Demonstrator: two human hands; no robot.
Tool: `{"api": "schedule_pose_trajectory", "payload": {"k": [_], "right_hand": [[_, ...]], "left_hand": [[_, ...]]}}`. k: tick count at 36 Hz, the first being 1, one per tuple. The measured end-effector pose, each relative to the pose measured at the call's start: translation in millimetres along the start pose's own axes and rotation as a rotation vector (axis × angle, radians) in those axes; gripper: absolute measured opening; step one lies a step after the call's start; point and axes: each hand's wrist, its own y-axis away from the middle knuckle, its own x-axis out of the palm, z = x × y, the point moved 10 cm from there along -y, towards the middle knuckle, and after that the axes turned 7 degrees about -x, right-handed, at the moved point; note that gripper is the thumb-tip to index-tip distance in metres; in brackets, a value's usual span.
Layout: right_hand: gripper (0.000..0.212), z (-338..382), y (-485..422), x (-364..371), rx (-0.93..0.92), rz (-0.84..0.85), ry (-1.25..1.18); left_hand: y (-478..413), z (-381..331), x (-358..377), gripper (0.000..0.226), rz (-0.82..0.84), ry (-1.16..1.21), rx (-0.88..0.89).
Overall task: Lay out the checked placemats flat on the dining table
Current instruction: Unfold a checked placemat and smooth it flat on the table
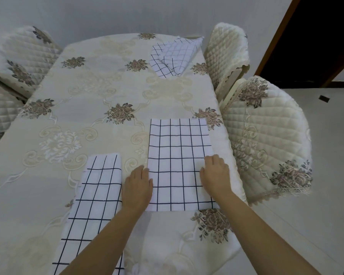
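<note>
Lying just left of the left hand point(137, 187), a folded placemat point(93, 211) runs lengthwise toward the near edge of the bench point(83, 108), the forearm crossing its near corner. That hand is palm down with fingers together, its fingertips touching the left edge of the flat placemat point(177, 155), which sits spread between both hands. The right hand point(215, 175) rests palm down on that mat's right edge, fingers loosely extended and pinching nothing. Well beyond the hands, toward the far right corner, a third placemat point(173, 56) sits crumpled and partly folded over itself. Right of the right hand stands a quilted chair point(270, 139) against the bench.
</note>
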Motion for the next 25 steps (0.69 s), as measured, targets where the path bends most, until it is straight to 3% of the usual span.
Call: {"api": "schedule_pose_trajectory", "payload": {"k": [1,3,5,9,12,21,25], "right_hand": [[0.019,14.3,-0.4,3.3,-0.052,-0.004,-0.013],[0.030,42.6,0.5,19.2,-0.142,0.049,-0.048],[0.038,68.5,4.1,37.3,-0.201,0.149,-0.049],[0.052,104.2,15.6,65.5,-0.261,0.309,-0.018],[0.051,115.4,25.0,76.4,-0.318,0.319,-0.015],[0.062,40.5,34.9,77.5,-0.156,0.304,-0.039],[0.078,-10.5,40.7,69.1,-0.073,0.285,-0.084]], "left_hand": [[-1.4,-3.4,1.9,0.040,0.003,-0.016,0.030],[-3.5,-10.8,8.8,0.035,0.024,-0.068,0.093],[-4.5,-15.4,20.3,0.044,0.104,-0.122,0.122],[1.8,-14.9,41.4,0.053,0.212,-0.123,0.114],[5.3,-8.5,47.0,0.053,0.207,-0.071,0.070],[8.1,0.0,43.2,0.058,0.190,-0.011,0.023],[8.8,-1.3,42.4,0.059,0.195,-0.001,0.022]]}}
